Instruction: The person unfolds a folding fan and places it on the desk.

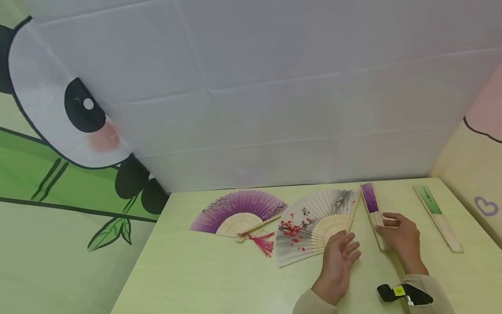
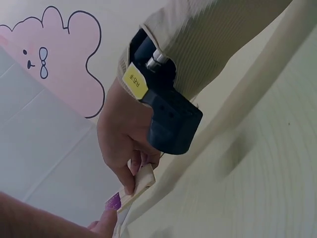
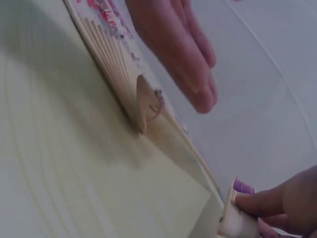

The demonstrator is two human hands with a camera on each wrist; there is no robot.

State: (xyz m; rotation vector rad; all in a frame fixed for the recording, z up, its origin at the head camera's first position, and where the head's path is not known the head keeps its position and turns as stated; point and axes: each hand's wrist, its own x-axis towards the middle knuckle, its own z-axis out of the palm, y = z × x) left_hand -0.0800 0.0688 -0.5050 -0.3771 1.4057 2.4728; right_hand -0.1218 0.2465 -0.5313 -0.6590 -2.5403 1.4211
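Note:
My right hand (image 1: 404,242) pinches the sides of a folded hand fan (image 1: 370,199) with purple cloth and pale wooden ribs. Fingers and thumb grip its ribs near the lower end, as the left wrist view also shows at the fan's wooden end (image 2: 143,181). My left hand (image 1: 337,267) is held with fingers extended and loosely bent, holding nothing. It overlaps the handle end of a spread white fan (image 1: 300,220) with red blossoms; in the right wrist view the left hand (image 3: 173,49) hangs above that fan, whose pivot end (image 3: 141,124) shows below.
A spread purple fan (image 1: 239,211) with a pink tassel (image 1: 263,244) lies left of the white one. At the right of the table (image 1: 196,279) lies a folded green fan (image 1: 437,213). A white wall covering (image 1: 266,109) stands behind the table.

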